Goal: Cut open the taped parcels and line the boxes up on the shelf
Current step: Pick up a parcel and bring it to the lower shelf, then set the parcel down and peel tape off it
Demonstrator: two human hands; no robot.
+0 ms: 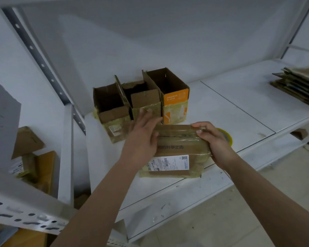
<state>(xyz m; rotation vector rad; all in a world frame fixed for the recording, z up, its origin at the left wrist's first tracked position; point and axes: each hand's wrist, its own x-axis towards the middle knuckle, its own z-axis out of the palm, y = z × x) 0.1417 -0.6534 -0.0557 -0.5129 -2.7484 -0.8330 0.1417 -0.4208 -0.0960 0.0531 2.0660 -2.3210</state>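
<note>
My left hand [144, 138] lies flat, fingers straight, against the left end of the parcel [175, 151]. My right hand [215, 139] curls round its right end, thumb on the taped top. The parcel rests on the shelf [230, 111] near the front edge, bearing a white label [169, 163] with barcodes and a QR code; its printed characters are too blurred to read. Behind stand three opened boxes [141, 102], side by side. A tape roll [227, 136] lies just beside my right hand.

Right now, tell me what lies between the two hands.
In the head view, the taped brown cardboard parcel lies between left hand and right hand, both touching it.
</note>
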